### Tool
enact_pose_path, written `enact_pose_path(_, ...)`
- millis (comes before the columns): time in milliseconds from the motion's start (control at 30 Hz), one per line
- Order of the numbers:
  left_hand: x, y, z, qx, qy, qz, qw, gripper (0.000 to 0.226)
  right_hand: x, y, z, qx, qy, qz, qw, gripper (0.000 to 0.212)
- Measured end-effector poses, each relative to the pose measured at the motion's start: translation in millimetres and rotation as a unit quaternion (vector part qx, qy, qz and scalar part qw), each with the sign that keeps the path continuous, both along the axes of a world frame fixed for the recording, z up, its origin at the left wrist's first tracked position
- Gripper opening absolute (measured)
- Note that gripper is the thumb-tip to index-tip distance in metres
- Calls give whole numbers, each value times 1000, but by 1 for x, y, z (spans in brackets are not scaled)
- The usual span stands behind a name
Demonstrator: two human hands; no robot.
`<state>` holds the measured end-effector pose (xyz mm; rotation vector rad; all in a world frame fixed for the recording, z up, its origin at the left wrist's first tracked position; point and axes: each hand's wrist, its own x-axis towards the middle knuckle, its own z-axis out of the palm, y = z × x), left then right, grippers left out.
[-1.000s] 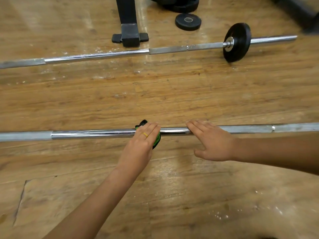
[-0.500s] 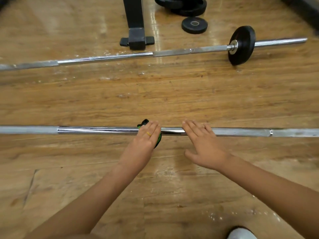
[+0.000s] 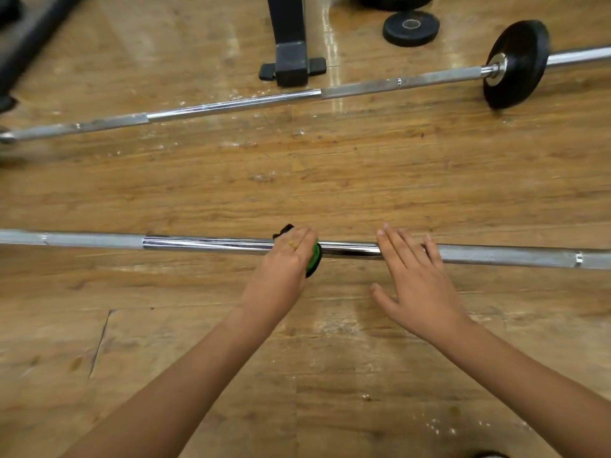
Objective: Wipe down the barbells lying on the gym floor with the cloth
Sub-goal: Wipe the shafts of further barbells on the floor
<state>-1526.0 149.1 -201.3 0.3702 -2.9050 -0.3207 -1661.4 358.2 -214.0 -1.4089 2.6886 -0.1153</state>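
near barbell [image 3: 215, 243]: lies on the wood floor [image 3: 330, 180], running 9 to 3 o'clock just in front of you.
cloth [image 3: 313, 259]: green and black, bunched on the near barbell at mid-shaft, under your left hand.
left hand [image 3: 284, 262]: fingers laid over the cloth, pressing it to the bar, not clenched.
right hand [image 3: 416, 279]: released, flat, straight fingers resting on the bar at 3 o'clock of the cloth.
far barbell [image 3: 231, 104]: at 12 o'clock, black plate [image 3: 515, 61] on its 2 o'clock end.
loose plate [image 3: 411, 28]: 1 o'clock.
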Motion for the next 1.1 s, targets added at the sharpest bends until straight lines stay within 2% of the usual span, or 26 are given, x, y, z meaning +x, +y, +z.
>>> enact_pose_path(100,7,-13,0,36,4,77,996,59,-3,1,-1,9,5,10,1000,85)
enact_pose_path(167,9,-5,0,18,3,105,994,62,-3,1,-1,6,7,7,1000,84)
enact_pose_path(267,1,20,-10,-19,14,26,999,70,0,0,-1,1,8,2,1000,85)
enact_pose_path(333,-4,21,-9,-17,31,10,999,69,1,-1,-1,-2,7,-2,1000,85)
enact_pose_path(533,5,-24,-15,49,55,120,990,43,-1,0,-1,-12,13,0,1000,86)
enact_pose_path(600,0,-19,-13,37,44,111,992,47,4,-3,-3,-19,12,-12,1000,86)
enact_pose_path(700,-10,14,-8,8,45,28,999,63,7,-4,-3,-25,12,-18,999,86)
enact_pose_path(767,-14,20,-6,-5,47,-1,999,66,7,-3,-3,-23,11,-16,1000,85)
enact_pose_path(933,-12,-23,4,27,12,180,983,34,6,0,-5,-22,15,-13,1000,84)
enact_pose_path(1000,-20,-23,8,22,-19,167,985,30,8,-1,-4,-21,22,-16,999,85)
enact_pose_path(1100,-30,6,11,-14,-18,83,996,28,14,-3,-3,-23,29,-24,999,85)
